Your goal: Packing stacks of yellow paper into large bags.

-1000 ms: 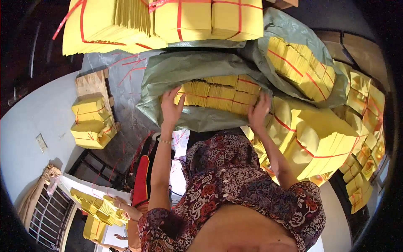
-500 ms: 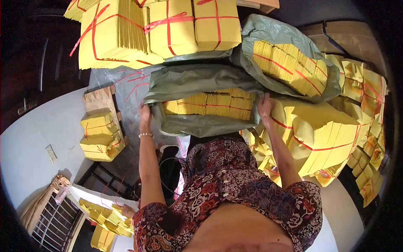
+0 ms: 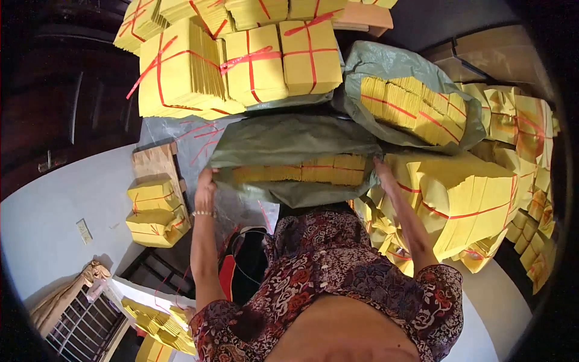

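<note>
We have a grey-green plastic sack (image 3: 295, 145) in both hands, raised in front of us, its mouth turned toward us so that the yellow paper bundles (image 3: 301, 172) inside show in a row, tied with red string. As far as we can judge, the filling is done or nearly so: the row reaches from one side of the mouth to the other. What looks left is to close the mouth, which hangs open with no tie that we can see on it.

A second sack (image 3: 410, 102) lies just to the right and behind, also open, also full of yellow bundles. Around us are loose tied stacks: a big pile (image 3: 241, 60) above the sack, a large block (image 3: 470, 199) at the right touching our forearm, and two small bundles (image 3: 157, 211) on a board at the left, well apart from the sack.

Our left hand (image 3: 205, 184) grips the sack's left edge, fingers curled round the plastic, wrist bent back, a bracelet at the wrist, the arm stretched nearly straight up from the shoulder. Our right hand (image 3: 383, 175) holds the right edge of the mouth; its fingers are partly hidden behind the plastic, so we cannot tell how tightly they close, but the palm presses against the sack. The right arm is also extended, angled inward.
</note>
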A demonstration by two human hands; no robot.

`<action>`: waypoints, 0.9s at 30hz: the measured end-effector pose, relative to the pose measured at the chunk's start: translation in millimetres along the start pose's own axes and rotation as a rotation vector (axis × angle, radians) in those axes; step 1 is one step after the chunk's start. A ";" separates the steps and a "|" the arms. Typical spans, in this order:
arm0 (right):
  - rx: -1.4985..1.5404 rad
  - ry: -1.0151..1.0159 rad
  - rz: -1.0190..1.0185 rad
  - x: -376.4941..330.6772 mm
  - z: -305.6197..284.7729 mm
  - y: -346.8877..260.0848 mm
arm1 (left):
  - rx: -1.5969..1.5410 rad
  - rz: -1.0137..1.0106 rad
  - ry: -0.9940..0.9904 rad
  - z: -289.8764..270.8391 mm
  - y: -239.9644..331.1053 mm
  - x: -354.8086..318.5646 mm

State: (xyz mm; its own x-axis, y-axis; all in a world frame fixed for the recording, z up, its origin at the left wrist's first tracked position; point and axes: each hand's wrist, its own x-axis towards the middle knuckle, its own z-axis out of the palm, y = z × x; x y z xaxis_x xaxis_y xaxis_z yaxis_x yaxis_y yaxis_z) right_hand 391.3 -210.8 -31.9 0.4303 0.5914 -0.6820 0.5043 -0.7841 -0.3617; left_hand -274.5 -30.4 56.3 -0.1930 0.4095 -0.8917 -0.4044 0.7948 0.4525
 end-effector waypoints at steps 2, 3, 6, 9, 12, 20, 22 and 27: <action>0.643 -0.324 0.049 -21.8 -8.1 -112.9 | 0.071 0.058 0.004 -5.8 11.4 -18.1; 0.647 -0.311 0.054 -54.3 -27.1 -133.9 | 0.182 0.090 -0.040 4.5 15.7 -20.6; 0.548 -0.153 0.138 -78.2 -47.3 -160.9 | 0.065 0.215 -0.020 12.3 14.3 -21.4; 0.453 0.182 -0.014 -79.7 -8.3 -70.2 | 0.381 0.488 -0.060 -6.0 -5.3 -75.4; 0.080 -0.030 0.150 -109.9 -77.6 -173.2 | 0.584 0.607 -0.094 9.0 31.9 -78.6; -0.492 0.067 -0.101 -88.3 -51.5 -154.8 | 1.254 0.747 0.369 50.0 59.9 -71.1; -0.521 0.507 -0.487 -108.6 -57.8 -164.4 | 1.374 0.812 0.421 67.8 66.7 -87.9; -0.747 0.443 -0.673 -102.7 -42.6 -209.0 | 1.903 1.099 0.564 106.3 55.8 -101.7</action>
State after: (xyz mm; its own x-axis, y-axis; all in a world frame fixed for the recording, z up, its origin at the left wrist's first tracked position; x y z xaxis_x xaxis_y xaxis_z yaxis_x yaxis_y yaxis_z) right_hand 273.6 -99.6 140.7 0.0527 0.9878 -0.1468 0.9986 -0.0527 0.0036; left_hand -182.5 19.9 173.6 0.0384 0.9910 -0.1286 0.9758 -0.0649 -0.2090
